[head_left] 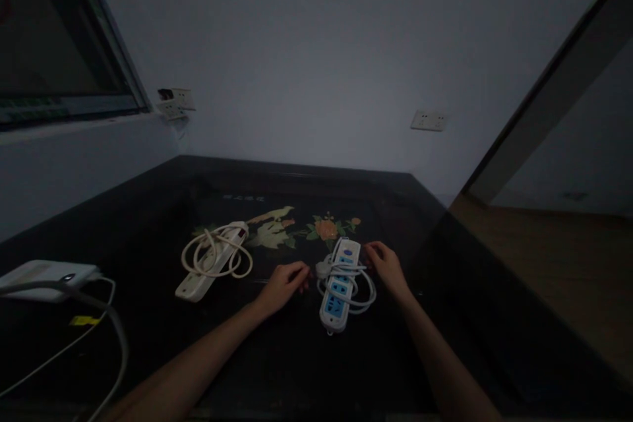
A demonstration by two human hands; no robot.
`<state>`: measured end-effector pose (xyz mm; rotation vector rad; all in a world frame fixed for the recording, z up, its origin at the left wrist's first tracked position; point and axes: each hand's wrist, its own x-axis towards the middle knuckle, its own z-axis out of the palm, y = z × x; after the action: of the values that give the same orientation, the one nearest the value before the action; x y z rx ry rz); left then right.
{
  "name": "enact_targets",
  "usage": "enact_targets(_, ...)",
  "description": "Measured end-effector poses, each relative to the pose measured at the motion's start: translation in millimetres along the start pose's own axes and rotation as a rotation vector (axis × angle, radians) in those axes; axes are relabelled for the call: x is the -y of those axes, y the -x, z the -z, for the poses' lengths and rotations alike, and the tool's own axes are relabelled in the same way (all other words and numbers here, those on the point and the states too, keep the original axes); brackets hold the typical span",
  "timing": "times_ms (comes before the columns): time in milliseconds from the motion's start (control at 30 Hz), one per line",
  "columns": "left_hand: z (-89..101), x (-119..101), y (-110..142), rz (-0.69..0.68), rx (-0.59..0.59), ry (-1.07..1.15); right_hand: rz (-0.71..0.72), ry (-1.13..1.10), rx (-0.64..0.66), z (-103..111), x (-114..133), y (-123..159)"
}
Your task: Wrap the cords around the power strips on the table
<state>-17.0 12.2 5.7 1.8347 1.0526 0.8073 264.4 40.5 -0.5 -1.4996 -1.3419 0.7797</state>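
Note:
A white power strip with blue sockets (338,290) lies on the dark table (297,369), its white cord (363,297) looped over it and its plug (322,269) at the left side. My left hand (283,285) rests on the table just left of the plug, fingers curled and close to it. My right hand (386,265) sits at the strip's upper right, fingers bent toward the strip's end and the cord. Whether either hand grips anything is unclear in the dim light.
A second cream power strip (208,262) with a coiled cord lies to the left. A white device (47,275) with cables sits at the far left edge. Flower pictures (326,227) decorate the tabletop. Wall sockets (428,120) sit behind; a wooden floor shows at right.

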Motion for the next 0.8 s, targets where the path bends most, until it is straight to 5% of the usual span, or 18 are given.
enact_targets(200,-3.1,-13.8,4.7,-0.045,-0.115,0.094,-0.077,0.045,0.124,-0.5,-2.0,1.6)
enact_targets(400,-15.3,-24.1,8.4,-0.149,0.003,0.018,-0.032,-0.01,0.165,-7.5,2.6,5.0)
enact_targets(800,-8.1,-16.5,7.1,-0.128,0.044,-0.029,-0.44,-0.51,0.229,-24.7,13.3,17.4)
